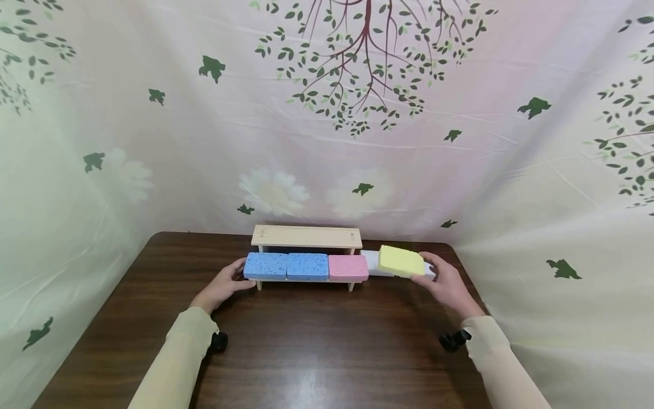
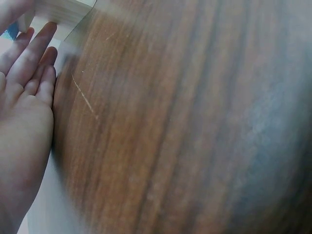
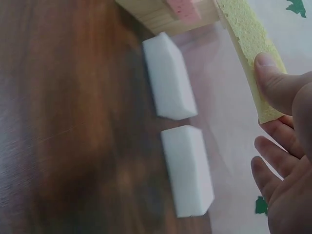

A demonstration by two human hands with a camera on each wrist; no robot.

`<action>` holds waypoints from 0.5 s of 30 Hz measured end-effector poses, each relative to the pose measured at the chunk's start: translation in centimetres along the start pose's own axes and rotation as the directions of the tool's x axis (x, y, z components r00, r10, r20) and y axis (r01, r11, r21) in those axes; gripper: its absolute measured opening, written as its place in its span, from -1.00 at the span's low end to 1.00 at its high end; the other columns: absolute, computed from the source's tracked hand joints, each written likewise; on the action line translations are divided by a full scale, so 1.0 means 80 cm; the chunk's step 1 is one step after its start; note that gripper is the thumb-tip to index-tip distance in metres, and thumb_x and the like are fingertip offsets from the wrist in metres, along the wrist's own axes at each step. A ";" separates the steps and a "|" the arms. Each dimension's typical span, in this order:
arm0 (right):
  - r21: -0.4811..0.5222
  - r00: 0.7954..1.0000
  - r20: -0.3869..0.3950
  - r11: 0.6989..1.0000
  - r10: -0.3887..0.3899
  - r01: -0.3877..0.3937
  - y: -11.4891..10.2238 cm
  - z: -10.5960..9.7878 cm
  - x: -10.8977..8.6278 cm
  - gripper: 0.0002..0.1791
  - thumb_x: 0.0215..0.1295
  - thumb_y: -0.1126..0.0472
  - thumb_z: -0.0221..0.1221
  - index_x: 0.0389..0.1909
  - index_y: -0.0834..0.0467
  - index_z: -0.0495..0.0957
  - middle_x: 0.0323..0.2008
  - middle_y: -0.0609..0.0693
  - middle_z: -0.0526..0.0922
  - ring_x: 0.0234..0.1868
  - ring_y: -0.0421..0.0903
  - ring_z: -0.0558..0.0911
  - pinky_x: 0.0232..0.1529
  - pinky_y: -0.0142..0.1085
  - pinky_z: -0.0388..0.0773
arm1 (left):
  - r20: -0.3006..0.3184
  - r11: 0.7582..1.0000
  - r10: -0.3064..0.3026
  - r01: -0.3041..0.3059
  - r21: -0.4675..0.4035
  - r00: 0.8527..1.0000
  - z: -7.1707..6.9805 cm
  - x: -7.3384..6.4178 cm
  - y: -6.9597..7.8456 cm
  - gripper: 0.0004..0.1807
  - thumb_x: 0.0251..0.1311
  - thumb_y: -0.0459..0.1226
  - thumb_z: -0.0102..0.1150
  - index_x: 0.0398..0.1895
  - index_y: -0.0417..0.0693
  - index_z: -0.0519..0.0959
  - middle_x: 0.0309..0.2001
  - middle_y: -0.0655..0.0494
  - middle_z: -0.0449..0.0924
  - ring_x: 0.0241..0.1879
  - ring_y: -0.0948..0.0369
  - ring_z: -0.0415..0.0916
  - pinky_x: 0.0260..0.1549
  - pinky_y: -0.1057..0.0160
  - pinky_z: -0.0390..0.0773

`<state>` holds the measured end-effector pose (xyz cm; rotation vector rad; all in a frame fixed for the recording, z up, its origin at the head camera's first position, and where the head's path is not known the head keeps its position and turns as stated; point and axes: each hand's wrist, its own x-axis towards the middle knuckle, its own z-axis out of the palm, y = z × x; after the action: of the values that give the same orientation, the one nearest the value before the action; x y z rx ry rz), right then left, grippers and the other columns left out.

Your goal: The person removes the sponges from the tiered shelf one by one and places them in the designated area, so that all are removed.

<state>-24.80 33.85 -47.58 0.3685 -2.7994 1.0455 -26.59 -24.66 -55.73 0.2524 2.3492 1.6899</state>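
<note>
My right hand (image 1: 443, 279) holds a yellow sponge (image 1: 401, 261) by its right end, thumb on one face and fingers on the other. The sponge overlaps white sponge blocks (image 3: 169, 78) in the head view. At the other side, my left hand (image 1: 223, 286) grips the left end of a two-step wooden rack (image 1: 306, 235), its thumb in front and fingers behind. Two blue sponges (image 1: 265, 265) and a pink sponge (image 1: 347, 267) lie in a row along the rack's lower front step. The left wrist view shows the left fingertips against pale wood.
Two white blocks lie end to end on the dark wooden table (image 1: 306, 346), right of the rack. The rack's higher back step is bare. A printed cloth (image 1: 317, 153) with leaves and flowers hangs behind the table and along both sides.
</note>
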 end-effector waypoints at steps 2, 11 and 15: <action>0.023 1.000 0.013 1.000 0.009 -0.009 0.005 0.004 -0.006 -0.26 0.35 0.13 0.44 0.46 0.22 0.38 0.28 0.27 0.57 0.16 0.29 0.67 -0.06 -0.08 0.72 | -0.003 1.000 -0.007 0.007 -0.010 1.000 -0.001 0.000 0.001 -0.03 0.34 -0.19 0.40 0.67 -0.20 0.07 0.57 -0.29 0.21 0.57 -0.29 0.07 0.51 -0.35 0.08; -0.003 0.999 0.046 1.000 0.029 -0.029 0.024 0.035 -0.025 -0.25 0.32 0.09 0.46 0.44 0.22 0.41 0.24 0.25 0.62 0.12 0.18 0.69 0.04 0.03 0.67 | -0.003 1.000 -0.015 0.015 0.002 1.000 -0.001 0.000 0.001 -0.03 0.34 -0.18 0.40 0.67 -0.21 0.06 0.60 -0.29 0.16 0.58 -0.30 0.05 0.50 -0.35 0.09; 0.002 0.997 0.062 0.999 0.040 -0.040 0.026 0.045 -0.026 -0.26 0.32 0.10 0.46 0.44 0.24 0.41 0.23 0.22 0.63 0.12 0.13 0.67 0.06 0.01 0.67 | -0.002 1.000 -0.029 0.029 -0.007 1.000 0.000 0.001 0.001 -0.01 0.33 -0.15 0.42 0.68 -0.16 0.06 0.60 -0.27 0.15 0.58 -0.29 0.04 0.50 -0.37 0.07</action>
<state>-23.47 33.36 -52.04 0.3528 -2.8713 1.0657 -26.63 -24.63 -55.62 0.2138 2.3365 1.6854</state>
